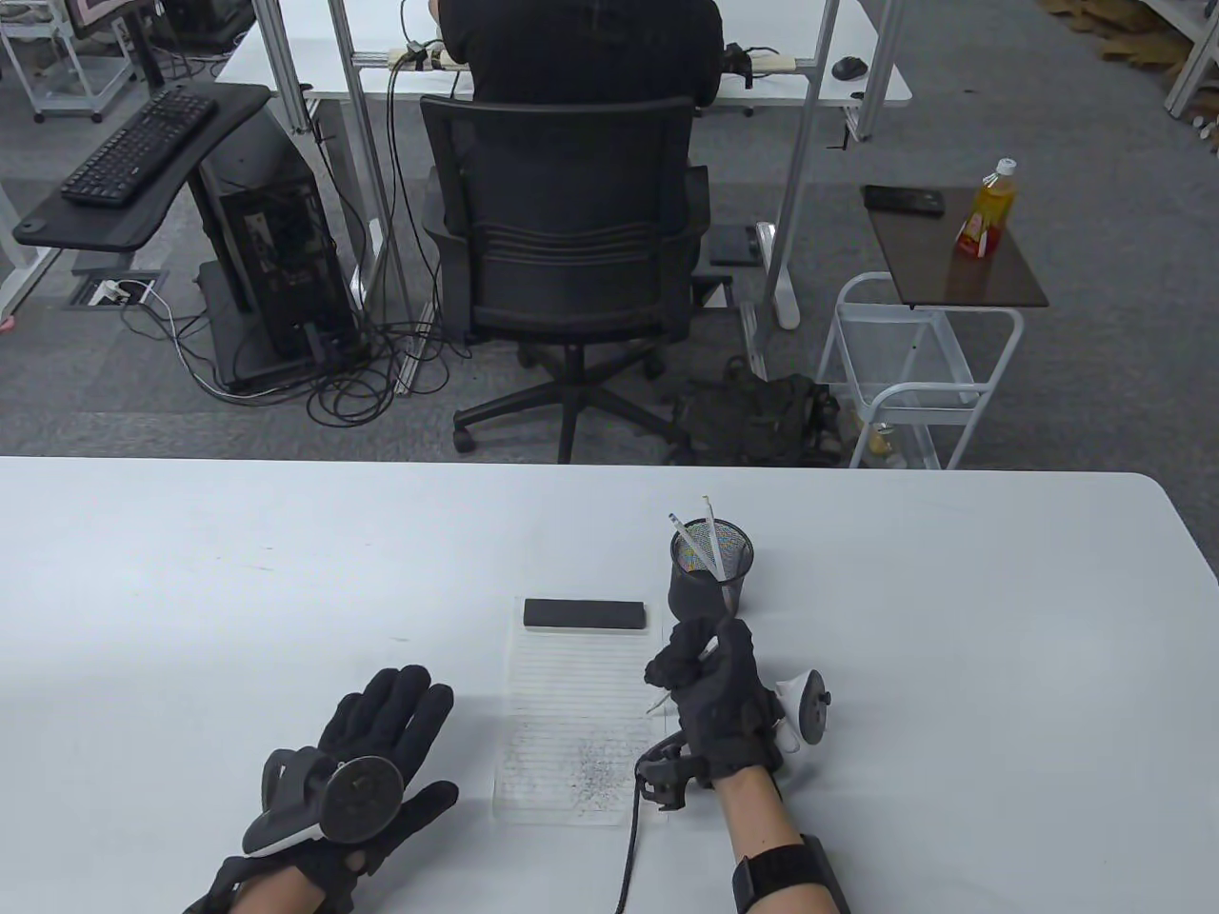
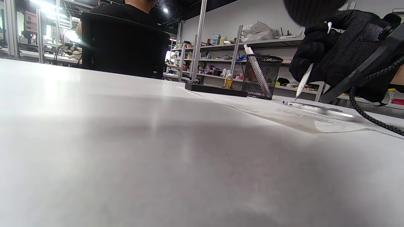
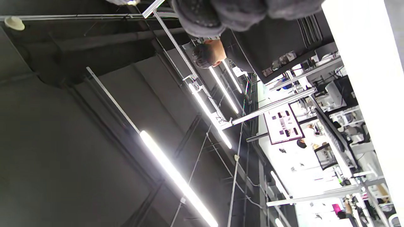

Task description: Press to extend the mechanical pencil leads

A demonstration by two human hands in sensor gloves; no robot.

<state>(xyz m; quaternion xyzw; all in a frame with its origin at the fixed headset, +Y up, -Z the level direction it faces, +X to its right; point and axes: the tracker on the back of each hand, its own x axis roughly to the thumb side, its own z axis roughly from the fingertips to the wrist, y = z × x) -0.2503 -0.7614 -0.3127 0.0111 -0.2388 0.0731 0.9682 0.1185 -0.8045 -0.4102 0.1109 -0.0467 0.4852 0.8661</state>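
My right hand [image 1: 700,671] grips a white mechanical pencil [image 1: 659,703] in a fist, tip pointing down over the lined paper [image 1: 571,705]; the thumb sits at the pencil's top end. In the left wrist view the same pencil [image 2: 303,81] hangs tip-down just above the paper [image 2: 315,118], held by the right hand [image 2: 334,60]. A black mesh cup [image 1: 712,571] just beyond the hand holds two more white pencils [image 1: 695,545]; it also shows in the left wrist view [image 2: 261,77]. My left hand [image 1: 381,752] rests flat on the table, fingers spread, holding nothing.
A black rectangular block [image 1: 585,614] lies on the top edge of the paper. A black cable [image 1: 629,838] runs from the right wrist to the near table edge. The paper carries a patch of grey pencil marks [image 1: 586,762]. An office chair [image 1: 571,267] stands beyond the table.
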